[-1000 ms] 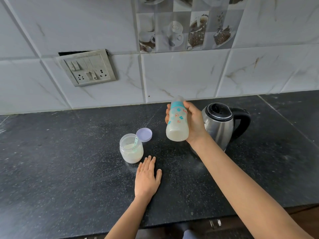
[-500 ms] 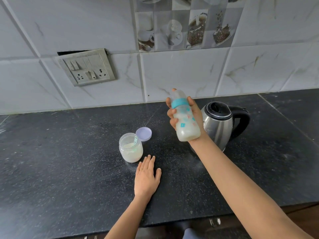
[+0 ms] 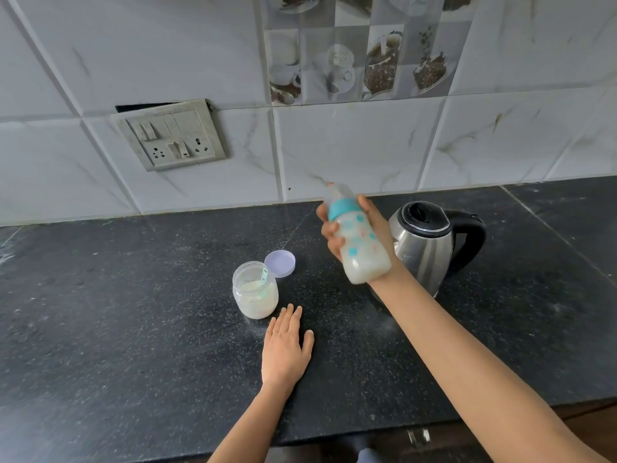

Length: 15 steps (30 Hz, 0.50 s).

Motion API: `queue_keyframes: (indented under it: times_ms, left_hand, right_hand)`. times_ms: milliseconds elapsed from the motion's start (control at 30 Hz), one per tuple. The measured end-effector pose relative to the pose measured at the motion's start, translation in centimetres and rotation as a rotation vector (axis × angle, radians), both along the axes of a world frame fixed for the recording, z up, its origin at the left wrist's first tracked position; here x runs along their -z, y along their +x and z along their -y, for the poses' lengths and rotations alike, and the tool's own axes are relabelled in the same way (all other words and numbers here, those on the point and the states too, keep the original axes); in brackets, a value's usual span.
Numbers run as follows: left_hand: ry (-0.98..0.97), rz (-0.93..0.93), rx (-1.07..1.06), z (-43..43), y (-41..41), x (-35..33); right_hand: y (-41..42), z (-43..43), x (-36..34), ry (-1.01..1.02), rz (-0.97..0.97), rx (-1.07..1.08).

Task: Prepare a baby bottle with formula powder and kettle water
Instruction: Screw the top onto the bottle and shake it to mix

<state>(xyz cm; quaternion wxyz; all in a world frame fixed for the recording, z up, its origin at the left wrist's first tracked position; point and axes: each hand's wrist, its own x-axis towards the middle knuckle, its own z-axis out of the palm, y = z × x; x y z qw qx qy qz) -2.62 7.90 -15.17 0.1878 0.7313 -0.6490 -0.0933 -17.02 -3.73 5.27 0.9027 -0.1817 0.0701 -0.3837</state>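
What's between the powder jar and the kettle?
Head view: lilac lid lies by the jar, then bare counter up to the kettle; right hand holds the bottle above that stretch.

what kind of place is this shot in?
Most likely a home kitchen: a dark stone counter runs along a tiled wall that has tiles printed with cups and desserts. A kettle stands on the counter, and a switch and socket plate is set in the wall.

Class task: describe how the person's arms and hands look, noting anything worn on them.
The left forearm and right forearm are bare; no sleeve shows. The left hand wears a thin gold-coloured ring on one finger. The right hand shows no ring, watch or bracelet.
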Motion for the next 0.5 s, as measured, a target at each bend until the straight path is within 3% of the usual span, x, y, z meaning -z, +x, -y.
queue_keyframes:
  times_ms: [67, 100, 200, 367, 500]
  left_hand:
    - [0.002, 0.0, 0.002, 0.1, 0.0, 0.0]
    - [0.001, 0.0, 0.002, 0.1, 0.0, 0.0]
    - [0.004, 0.004, 0.003, 0.0, 0.0, -0.1]
    - [-0.003, 0.005, 0.002, 0.1, 0.0, 0.0]
    - [-0.003, 0.0, 0.001, 0.0, -0.1, 0.0]
  right_hand:
    - [-0.2, -0.3, -0.2, -0.123, -0.067, 0.012]
    - [-0.1, -0.1, -0.2, -0.091, -0.045, 0.029]
    - [-0.4, 0.5, 0.3, 0.194, 0.066, 0.164]
    - [-0.2, -0.6, 0.0, -0.143, -0.044, 0.008]
    - [0.1, 0.0, 0.0, 0.185, 0.083, 0.149]
